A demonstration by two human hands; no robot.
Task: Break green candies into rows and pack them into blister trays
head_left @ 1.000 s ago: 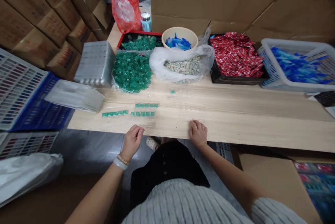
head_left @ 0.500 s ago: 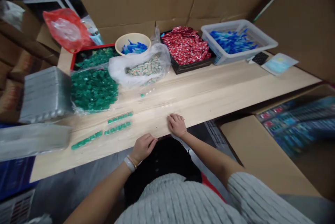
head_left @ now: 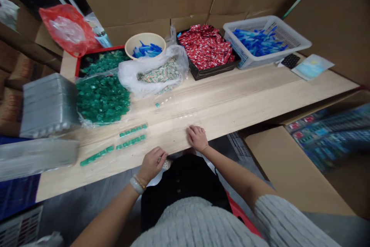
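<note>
Green cubes (head_left: 133, 130) rowed prob. for easy reach; L hand (head_left: 153, 163) & R hand (head_left: 197, 138) by tabletop (head_left: 231, 102) edge, grip loose, part-open, seemingly empty.

From the right hand (head_left: 197, 138), a low path runs right along the bare tabletop (head_left: 254, 98). A white bag (head_left: 128, 77), black tray (head_left: 214, 73) and white basket (head_left: 267, 61) bar its far side. Leftward, rows of green pieces (head_left: 133, 141) lie low before a taller grey stack (head_left: 47, 104).
</note>
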